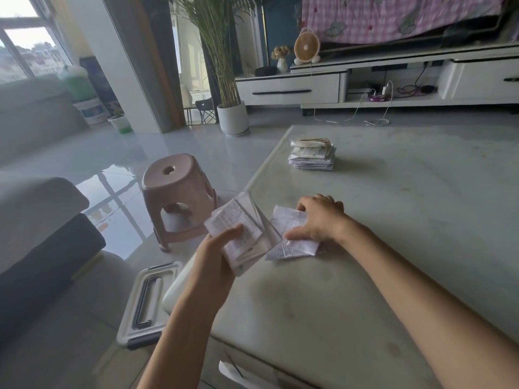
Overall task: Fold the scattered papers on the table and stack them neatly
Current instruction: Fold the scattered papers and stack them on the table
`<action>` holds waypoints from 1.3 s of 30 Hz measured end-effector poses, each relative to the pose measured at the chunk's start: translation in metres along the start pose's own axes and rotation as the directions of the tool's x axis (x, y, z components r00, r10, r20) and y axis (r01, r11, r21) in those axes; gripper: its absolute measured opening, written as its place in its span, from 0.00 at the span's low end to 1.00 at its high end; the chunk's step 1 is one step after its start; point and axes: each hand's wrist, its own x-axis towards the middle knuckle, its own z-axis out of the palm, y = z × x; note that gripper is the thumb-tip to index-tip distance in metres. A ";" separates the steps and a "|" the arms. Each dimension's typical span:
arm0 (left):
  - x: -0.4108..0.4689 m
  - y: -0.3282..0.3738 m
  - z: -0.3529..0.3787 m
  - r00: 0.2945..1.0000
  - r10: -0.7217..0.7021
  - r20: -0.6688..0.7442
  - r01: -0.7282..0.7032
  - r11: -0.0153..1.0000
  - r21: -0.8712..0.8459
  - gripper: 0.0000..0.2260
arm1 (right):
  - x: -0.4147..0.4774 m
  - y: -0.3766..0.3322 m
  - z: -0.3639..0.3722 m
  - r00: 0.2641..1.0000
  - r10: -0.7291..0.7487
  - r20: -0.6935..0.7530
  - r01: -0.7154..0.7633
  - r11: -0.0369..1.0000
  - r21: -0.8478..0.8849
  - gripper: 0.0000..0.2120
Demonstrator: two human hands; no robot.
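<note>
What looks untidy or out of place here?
The stack on the table is uneven, its top sheet curling up. The creased sheet under the right hand lies askew. A plastic lid lies on the floor beside the table.

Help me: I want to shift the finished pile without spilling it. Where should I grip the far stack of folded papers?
Probably clamp the stack top to bottom at its near edge, coming from the near side: fingers under the flat lowest sheets, thumb on top. Its upper pieces sit puffed and loose, so a side squeeze might spill them.
</note>
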 end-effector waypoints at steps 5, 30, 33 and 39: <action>0.003 -0.002 0.008 0.993 -0.046 0.112 0.055 0.996 -0.076 0.16 | -0.011 0.009 -0.008 0.966 -0.044 -0.254 0.107 0.965 0.239 0.10; -0.003 -0.061 0.061 0.905 0.383 0.183 -0.424 0.823 0.378 0.17 | -0.099 0.022 0.015 0.945 -0.094 -0.313 0.290 0.683 0.671 0.18; -0.006 -0.075 0.065 0.900 0.380 0.214 -0.436 0.801 0.410 0.25 | -0.103 0.022 0.028 0.921 -0.164 -0.354 0.381 0.576 0.724 0.26; -0.005 -0.079 0.065 0.889 0.417 0.191 -0.457 0.764 0.455 0.14 | -0.102 0.025 0.032 0.947 -0.043 -0.317 0.278 0.598 0.751 0.15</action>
